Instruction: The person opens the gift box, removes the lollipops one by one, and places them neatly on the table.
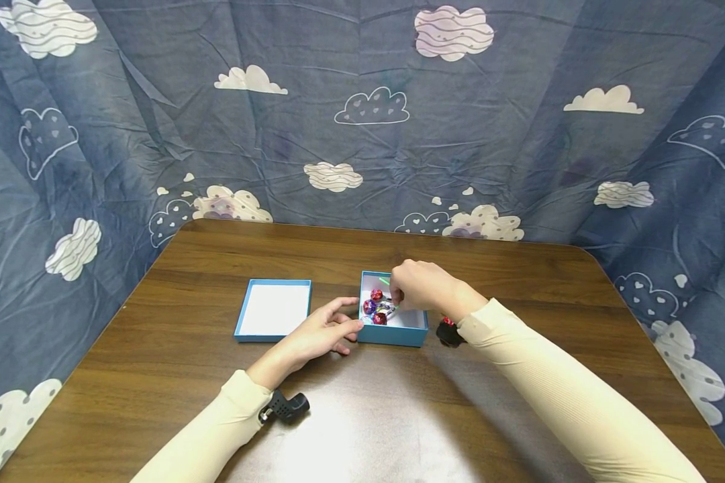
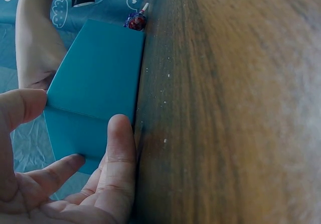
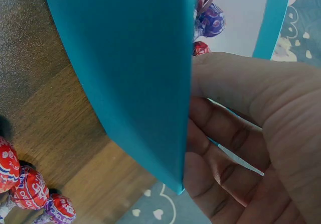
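Note:
A blue box [image 1: 393,335] with a pale inside stands on the table and holds several wrapped lollipops [image 1: 379,318], red and purple, at its left end. My left hand [image 1: 323,330] is at the box's left end, its fingers spread and fairly straight. In the left wrist view, thumb and fingertips touch the box [image 2: 95,73] around its corner. My right hand [image 1: 425,287] reaches in from above with bent fingers, close to the lollipop sticks. The box wall [image 3: 130,73] hides its fingertips in the right wrist view, so what they pinch is not visible.
A shallow blue lid [image 1: 274,308], white inside, lies to the left of the box. Several red lollipops [image 3: 31,189] with black parts beside them lie right of the box, partly behind my right sleeve [image 1: 519,349]. A patterned curtain [image 1: 362,154] hangs behind the table.

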A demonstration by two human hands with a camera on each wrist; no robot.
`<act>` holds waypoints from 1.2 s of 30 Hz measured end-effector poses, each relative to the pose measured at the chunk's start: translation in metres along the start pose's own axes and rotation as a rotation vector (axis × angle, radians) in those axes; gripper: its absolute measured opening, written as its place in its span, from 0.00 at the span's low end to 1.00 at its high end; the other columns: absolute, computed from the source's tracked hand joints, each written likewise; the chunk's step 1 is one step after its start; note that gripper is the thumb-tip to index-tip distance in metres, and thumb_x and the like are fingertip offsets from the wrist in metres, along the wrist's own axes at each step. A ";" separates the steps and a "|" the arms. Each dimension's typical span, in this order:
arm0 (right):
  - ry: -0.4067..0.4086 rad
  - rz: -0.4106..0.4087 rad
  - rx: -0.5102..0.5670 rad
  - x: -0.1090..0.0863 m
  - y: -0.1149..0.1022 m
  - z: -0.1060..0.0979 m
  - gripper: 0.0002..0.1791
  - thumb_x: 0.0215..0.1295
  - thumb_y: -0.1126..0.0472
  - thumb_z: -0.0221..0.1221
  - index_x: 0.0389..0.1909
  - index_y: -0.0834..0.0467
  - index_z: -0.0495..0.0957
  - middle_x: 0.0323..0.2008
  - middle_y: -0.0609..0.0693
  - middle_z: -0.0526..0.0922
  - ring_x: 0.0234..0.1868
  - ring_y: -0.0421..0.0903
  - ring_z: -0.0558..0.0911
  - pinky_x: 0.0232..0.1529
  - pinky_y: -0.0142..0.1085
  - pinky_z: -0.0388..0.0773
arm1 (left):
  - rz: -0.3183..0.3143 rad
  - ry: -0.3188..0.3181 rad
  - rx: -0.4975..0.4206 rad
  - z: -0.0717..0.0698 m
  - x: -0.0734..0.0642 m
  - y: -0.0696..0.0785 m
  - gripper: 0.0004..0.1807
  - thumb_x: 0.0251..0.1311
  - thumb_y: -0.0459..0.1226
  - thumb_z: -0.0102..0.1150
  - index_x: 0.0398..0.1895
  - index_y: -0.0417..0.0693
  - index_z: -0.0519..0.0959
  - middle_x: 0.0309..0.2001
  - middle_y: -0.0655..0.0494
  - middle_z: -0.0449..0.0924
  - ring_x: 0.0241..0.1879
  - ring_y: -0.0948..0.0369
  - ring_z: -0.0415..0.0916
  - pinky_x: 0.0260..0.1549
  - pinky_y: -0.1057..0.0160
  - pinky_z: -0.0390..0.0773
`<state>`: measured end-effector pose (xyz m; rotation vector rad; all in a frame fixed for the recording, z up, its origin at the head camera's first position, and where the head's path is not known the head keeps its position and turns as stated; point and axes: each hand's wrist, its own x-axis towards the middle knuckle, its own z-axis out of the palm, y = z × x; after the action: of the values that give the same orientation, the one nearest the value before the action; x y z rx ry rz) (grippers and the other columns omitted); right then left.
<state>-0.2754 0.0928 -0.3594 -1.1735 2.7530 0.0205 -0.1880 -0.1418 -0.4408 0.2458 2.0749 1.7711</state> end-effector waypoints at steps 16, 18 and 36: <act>-0.007 0.034 0.090 -0.006 0.010 -0.007 0.09 0.55 0.65 0.77 0.24 0.50 0.88 0.26 0.40 0.87 0.30 0.39 0.82 0.37 0.40 0.85 | 0.000 0.005 0.002 0.000 0.001 0.000 0.36 0.78 0.43 0.61 0.82 0.43 0.62 0.49 0.44 0.83 0.44 0.57 0.85 0.42 0.60 0.91; -0.004 0.023 0.108 -0.007 0.013 -0.006 0.08 0.55 0.65 0.77 0.25 0.50 0.88 0.26 0.40 0.87 0.30 0.38 0.81 0.37 0.39 0.84 | -0.001 0.005 0.004 0.000 0.001 0.000 0.36 0.78 0.44 0.61 0.82 0.43 0.62 0.49 0.44 0.83 0.44 0.57 0.85 0.42 0.60 0.91; 0.052 0.007 0.237 -0.021 0.027 -0.018 0.07 0.58 0.67 0.72 0.25 0.51 0.89 0.26 0.39 0.87 0.30 0.36 0.80 0.39 0.36 0.83 | 0.000 0.009 0.011 0.000 0.001 0.000 0.35 0.78 0.43 0.61 0.82 0.43 0.62 0.48 0.44 0.83 0.42 0.58 0.85 0.41 0.61 0.91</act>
<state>-0.2828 0.1251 -0.3399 -1.1145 2.7102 -0.3311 -0.1887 -0.1411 -0.4408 0.2419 2.0916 1.7638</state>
